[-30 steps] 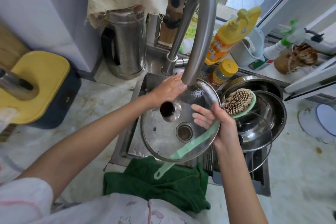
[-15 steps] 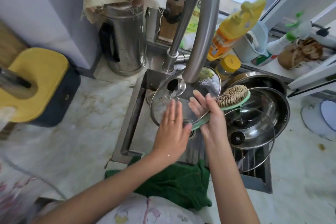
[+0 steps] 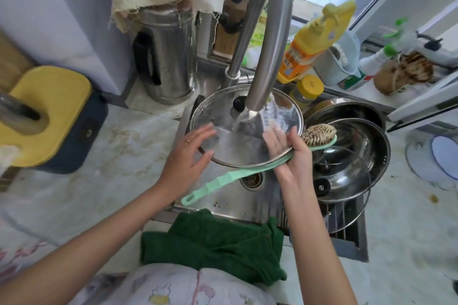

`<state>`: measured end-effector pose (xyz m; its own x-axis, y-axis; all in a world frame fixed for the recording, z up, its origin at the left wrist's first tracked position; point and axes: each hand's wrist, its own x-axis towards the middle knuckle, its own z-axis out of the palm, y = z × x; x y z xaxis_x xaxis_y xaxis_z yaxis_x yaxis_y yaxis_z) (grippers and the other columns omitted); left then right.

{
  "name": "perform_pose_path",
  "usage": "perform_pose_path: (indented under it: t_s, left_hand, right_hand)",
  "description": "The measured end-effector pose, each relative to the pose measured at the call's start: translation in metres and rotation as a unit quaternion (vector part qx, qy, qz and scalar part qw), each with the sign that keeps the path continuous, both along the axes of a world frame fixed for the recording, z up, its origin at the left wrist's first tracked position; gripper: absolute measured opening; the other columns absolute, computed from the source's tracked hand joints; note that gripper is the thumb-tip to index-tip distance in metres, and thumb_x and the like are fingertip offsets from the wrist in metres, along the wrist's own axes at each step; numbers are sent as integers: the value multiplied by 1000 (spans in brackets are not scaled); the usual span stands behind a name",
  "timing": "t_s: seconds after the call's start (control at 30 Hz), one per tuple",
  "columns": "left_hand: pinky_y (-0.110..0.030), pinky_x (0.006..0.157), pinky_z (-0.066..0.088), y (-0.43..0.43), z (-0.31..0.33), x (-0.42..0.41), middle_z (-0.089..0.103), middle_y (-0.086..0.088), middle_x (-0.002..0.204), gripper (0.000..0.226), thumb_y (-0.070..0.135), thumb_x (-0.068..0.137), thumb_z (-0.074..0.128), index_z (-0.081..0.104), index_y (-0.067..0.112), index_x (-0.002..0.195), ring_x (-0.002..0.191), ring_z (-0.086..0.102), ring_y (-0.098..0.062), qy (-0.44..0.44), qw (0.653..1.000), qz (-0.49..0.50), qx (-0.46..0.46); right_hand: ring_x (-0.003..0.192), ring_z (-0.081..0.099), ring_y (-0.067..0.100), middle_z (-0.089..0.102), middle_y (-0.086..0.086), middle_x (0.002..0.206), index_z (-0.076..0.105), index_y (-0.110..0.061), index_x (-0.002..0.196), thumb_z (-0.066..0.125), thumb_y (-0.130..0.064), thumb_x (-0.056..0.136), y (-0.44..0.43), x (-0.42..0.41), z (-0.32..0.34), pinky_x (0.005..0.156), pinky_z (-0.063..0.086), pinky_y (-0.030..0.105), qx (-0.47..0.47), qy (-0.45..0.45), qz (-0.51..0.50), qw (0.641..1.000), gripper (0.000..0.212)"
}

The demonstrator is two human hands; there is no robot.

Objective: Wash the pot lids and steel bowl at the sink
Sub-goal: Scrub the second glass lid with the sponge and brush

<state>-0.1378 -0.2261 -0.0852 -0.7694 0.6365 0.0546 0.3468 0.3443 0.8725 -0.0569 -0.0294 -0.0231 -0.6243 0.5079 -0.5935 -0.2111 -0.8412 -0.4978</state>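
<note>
Since half a second ago the glass lid (image 3: 238, 153) has dropped from a steep tilt to lie flatter under the tap (image 3: 270, 32), over the back of the sink (image 3: 223, 203), and the left hand (image 3: 188, 156) has slid from its near side out to its near-left rim. That hand rests there with straight, spread fingers. The right hand (image 3: 293, 156) pinches the lid's right rim together with the handle of the brush (image 3: 224, 181), bristles pointing up. Water runs onto the lid, so I judge this one is at its rinse. The second lid (image 3: 347, 168) lies inside the steel bowl (image 3: 371, 146) at the sink's right edge, neither in hand; whether they are washed cannot be told. The tap's spout hides part of the lid's knob, both hands are blurred, and the bowl's underside is out of sight.
</note>
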Motion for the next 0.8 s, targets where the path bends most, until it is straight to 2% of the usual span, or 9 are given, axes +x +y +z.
perform_pose_path:
  t_s: [0.07, 0.23, 0.4, 0.5, 0.57, 0.63, 0.7, 0.77, 0.8]
  left_hand:
    - [-24, 114, 17, 4, -2, -10, 23, 10, 157, 53, 32, 98, 50, 34, 21, 148, 143, 18, -2, -34, 998, 33, -32]
    - [-19, 116, 4, 38, -3, -50, 17, 1, 160, 51, 24, 104, 38, 25, 11, 151, 144, 9, -2, -50, 995, 18, -89]
    - [-30, 115, 18, 71, 0, -73, 26, 2, 158, 46, 28, 104, 29, 35, 20, 149, 145, 23, -16, -144, 973, 121, -135]
    - [-37, 121, 7, 81, 0, -33, 9, 0, 162, 51, 31, 104, 26, 20, 18, 153, 149, 7, -16, -116, 972, 114, -169]
    - [-43, 121, 1, 81, 8, 3, -1, 2, 162, 54, 31, 105, 28, 11, 20, 154, 149, -2, -15, -167, 976, 64, -125]
    - [-43, 121, 6, 67, 22, 23, 3, 6, 161, 59, 26, 104, 36, 5, 25, 154, 149, 4, -17, -400, 916, 12, 17]
    - [-47, 116, 23, 44, 26, 16, 14, 1, 161, 60, 20, 98, 42, 17, 19, 153, 146, 19, -21, -605, 784, -12, 134]
    - [-49, 106, 41, 25, 32, 5, 25, -14, 156, 65, 30, 89, 51, 30, 4, 145, 139, 34, -24, -682, 712, -10, 170]
    - [-53, 100, 46, 21, 38, 1, 27, -20, 154, 78, 39, 84, 60, 29, -2, 143, 135, 39, -27, -709, 683, -3, 177]
  right_hand:
    - [75, 73, 28, 72, 20, 87, 70, 7, 79, 42, -21, 101, -4, -1, 0, 72, 59, 35, -12, -1, -5, 1000, 45]
    - [78, 73, 27, 73, 20, 92, 56, -1, 92, 43, -19, 99, -8, 6, 2, 70, 60, 34, 8, -1, -10, 1000, 23]
    - [82, 73, 24, 73, 16, 95, 52, -4, 105, 41, -20, 99, -16, 8, 3, 64, 59, 28, 62, 2, 10, 998, 20]
    - [84, 72, 24, 74, 13, 96, 50, -12, 90, 43, -19, 98, -16, 2, 0, 67, 59, 28, 114, -8, 24, 993, 13]
    - [89, 71, 24, 74, 11, 99, 50, -12, 93, 51, -19, 92, -20, -2, -2, 71, 59, 28, 168, -24, 44, 985, 8]
    - [92, 71, 25, 73, 12, 102, 53, -9, 99, 60, -19, 85, -22, 0, -6, 75, 59, 29, 251, -52, 71, 964, 19]
    - [89, 72, 25, 73, 11, 101, 59, -6, 105, 63, -13, 88, -26, 4, -6, 74, 59, 30, 350, -102, 115, 924, 19]
    - [83, 72, 25, 73, 9, 92, 65, -9, 96, 63, -17, 91, -30, 11, -5, 70, 60, 35, 474, -153, 168, 851, 9]
    - [77, 71, 22, 72, 6, 83, 66, -11, 88, 65, -21, 90, -31, 16, -7, 66, 59, 38, 555, -173, 193, 790, 11]
